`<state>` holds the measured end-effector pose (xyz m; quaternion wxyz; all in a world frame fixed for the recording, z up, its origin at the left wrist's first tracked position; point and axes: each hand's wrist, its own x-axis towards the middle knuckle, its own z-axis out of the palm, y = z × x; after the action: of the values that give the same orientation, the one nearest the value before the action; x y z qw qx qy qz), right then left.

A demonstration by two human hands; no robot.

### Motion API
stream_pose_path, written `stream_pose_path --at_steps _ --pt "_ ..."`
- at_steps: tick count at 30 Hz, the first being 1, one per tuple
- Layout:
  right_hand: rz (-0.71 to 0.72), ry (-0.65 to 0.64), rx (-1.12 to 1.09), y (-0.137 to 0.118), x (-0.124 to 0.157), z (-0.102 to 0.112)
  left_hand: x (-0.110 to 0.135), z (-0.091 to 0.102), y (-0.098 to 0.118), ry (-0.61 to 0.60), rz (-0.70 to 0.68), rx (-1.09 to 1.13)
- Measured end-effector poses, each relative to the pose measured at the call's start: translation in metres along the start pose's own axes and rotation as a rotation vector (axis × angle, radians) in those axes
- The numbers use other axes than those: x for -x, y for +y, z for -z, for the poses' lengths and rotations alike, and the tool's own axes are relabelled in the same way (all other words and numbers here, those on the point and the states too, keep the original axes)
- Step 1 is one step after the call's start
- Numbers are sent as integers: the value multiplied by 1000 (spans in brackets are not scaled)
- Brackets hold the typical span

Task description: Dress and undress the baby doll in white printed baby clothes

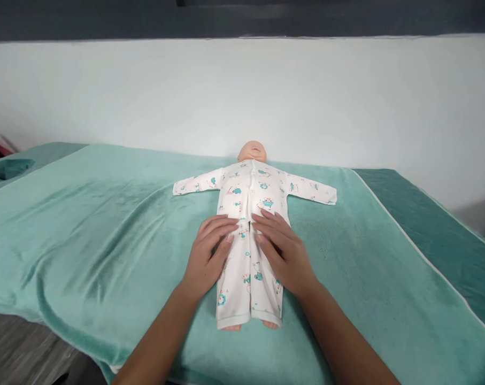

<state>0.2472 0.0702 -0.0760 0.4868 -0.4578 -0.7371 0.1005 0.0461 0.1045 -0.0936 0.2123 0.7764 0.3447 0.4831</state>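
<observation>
A baby doll (252,152) lies on its back on a teal blanket (106,224), head toward the wall, arms spread wide. It wears a white sleepsuit (246,198) printed with small teal pictures. My left hand (210,251) lies flat on the doll's hip and upper leg on the left side, fingers stretched out. My right hand (282,251) lies flat on the other hip, fingers also stretched out and pointing toward the middle seam. The fingertips of both hands almost meet at the doll's waist. The doll's bare toes (250,325) peek out of the leg cuffs.
The blanket covers a table that stands against a white wall (242,91). A darker green cover (438,224) shows at the right, and a folded teal cloth (5,168) at the far left. The near table edge drops to a grey floor (21,350) at lower left.
</observation>
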Motion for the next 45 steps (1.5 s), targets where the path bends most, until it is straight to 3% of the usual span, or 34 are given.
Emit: stream_pose_path --at_steps 6,10,15,26,37,42,45 --pt "-246 68 -285 -10 16 11 7 5 1 134 244 151" --pt "-444 244 -474 -3 18 15 5 2 -2 265 411 282" --pt "-592 421 -731 14 15 13 3 2 -2 269 437 210" --pt "-722 436 -704 12 10 9 4 -2 -9 242 562 261" --pt "-848 321 -433 15 2 3 -1 -4 -15 371 567 453" --pt "-881 319 -521 20 -1 7 -7 0 -21 455 604 604" --pt "-965 187 -763 31 -7 29 -7 8 -21 506 621 665"
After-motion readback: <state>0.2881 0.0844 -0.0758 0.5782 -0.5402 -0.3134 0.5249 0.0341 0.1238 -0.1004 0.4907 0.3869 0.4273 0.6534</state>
